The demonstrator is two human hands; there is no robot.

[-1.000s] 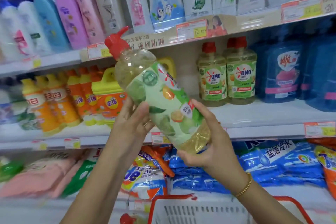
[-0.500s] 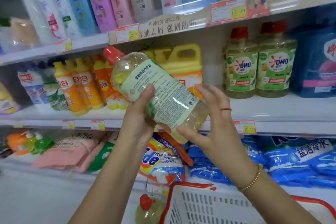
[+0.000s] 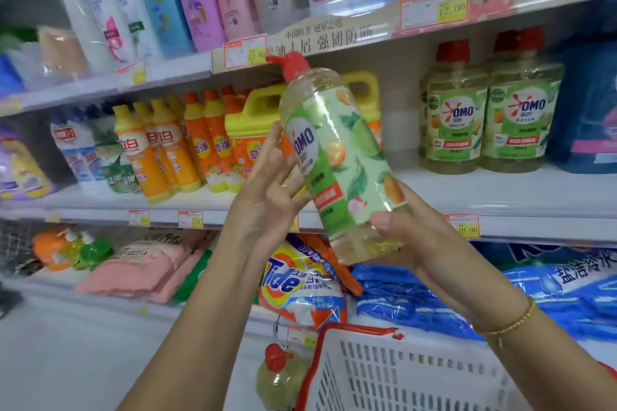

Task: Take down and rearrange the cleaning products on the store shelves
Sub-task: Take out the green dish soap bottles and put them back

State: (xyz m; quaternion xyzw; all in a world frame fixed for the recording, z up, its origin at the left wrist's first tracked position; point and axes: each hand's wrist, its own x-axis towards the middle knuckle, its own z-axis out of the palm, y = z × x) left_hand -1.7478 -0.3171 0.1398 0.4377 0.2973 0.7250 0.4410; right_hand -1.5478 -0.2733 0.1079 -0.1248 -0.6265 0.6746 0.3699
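A clear OMO dish-soap bottle with a red cap and green fruit label is held tilted in front of the middle shelf. My right hand grips its base from below, thumb over the front. My left hand touches the bottle's left side with fingers spread and nearly straight. Two matching OMO bottles stand upright on the middle shelf to the right.
Orange and yellow detergent bottles and a yellow jug fill the shelf's left part. Shampoo bottles line the top shelf. Tide and blue bags lie below. A white basket with red rim sits low; another red-capped bottle beside it.
The bottle has been turned in my hands, from back label facing me to the front OMO label, and tipped more upright. The view shifted slightly.
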